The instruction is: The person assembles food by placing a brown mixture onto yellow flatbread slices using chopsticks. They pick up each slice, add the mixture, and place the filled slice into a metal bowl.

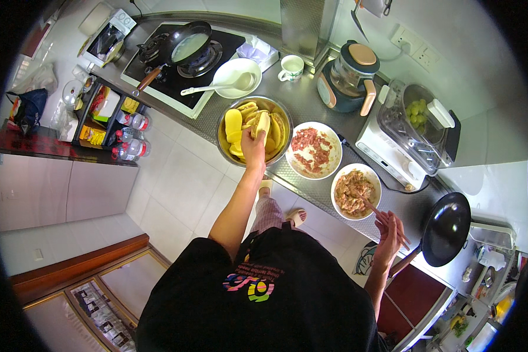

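Note:
My left hand [253,150] is closed on a pale yellow vegetable slice [264,124], held over a steel bowl [219,139]. Thick oval yellow slices [233,122] fill that bowl; whether the held piece is one slice or a pair, I cannot tell. My right hand [387,236] grips wooden chopsticks [369,205]. Their tips reach into the brownish minced filling [353,192] in a white bowl [337,206]. Between the two bowls stands another white bowl [338,144], with pinkish-red minced meat [312,150] spread inside.
A frying pan [190,44] with pale liquid sits on the gas stove [232,42]. Beside it are a white bowl [223,73] with a ladle [217,88] and a mug [291,68]. An electric kettle [346,76], a white appliance [387,146] and a black wok [446,229] line the right.

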`<state>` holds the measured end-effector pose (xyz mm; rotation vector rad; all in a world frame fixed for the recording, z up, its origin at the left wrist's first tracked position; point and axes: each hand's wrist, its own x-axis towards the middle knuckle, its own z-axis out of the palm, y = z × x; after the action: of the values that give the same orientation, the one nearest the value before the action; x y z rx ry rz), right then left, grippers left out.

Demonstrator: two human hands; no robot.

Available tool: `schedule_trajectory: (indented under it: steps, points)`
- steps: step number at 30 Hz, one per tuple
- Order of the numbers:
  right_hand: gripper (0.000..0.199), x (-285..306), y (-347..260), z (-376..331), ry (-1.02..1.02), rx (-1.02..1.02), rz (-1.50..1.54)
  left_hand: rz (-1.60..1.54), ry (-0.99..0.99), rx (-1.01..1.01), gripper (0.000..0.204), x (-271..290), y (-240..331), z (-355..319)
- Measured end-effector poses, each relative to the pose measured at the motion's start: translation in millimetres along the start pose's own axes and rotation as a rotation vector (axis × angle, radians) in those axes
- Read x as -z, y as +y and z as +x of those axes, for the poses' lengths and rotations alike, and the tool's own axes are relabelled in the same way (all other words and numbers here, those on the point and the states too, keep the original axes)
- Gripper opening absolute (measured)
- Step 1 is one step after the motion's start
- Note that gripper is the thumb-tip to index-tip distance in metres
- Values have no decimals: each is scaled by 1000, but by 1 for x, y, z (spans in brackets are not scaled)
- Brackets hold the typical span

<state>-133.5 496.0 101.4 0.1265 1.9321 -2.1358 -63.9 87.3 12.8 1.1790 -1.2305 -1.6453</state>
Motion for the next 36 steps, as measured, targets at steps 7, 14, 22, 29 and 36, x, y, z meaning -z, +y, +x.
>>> schedule_trajectory:
  steps: [7, 14, 22, 29, 36]
  points:
    - [32, -1, -1, -2, 17, 16, -12, 164, -31, -10, 35, -12, -39, 18]
    - [30, -6, 4, -3, 5, -13, 14, 694, -452, -70, 52, -2, -37, 38]
    - [31, -17, 5, -9, -12, -22, -13, 1515, -874, -709, 65, 19, 2, 73]
    - [28, -26, 6, -18, 33, -25, -40, 1462, -991, -719, 78, 21, 1, 85]
    - [28, -30, 10, -23, 62, -21, 4, 1483, -1031, -712, 65, 24, -3, 81]
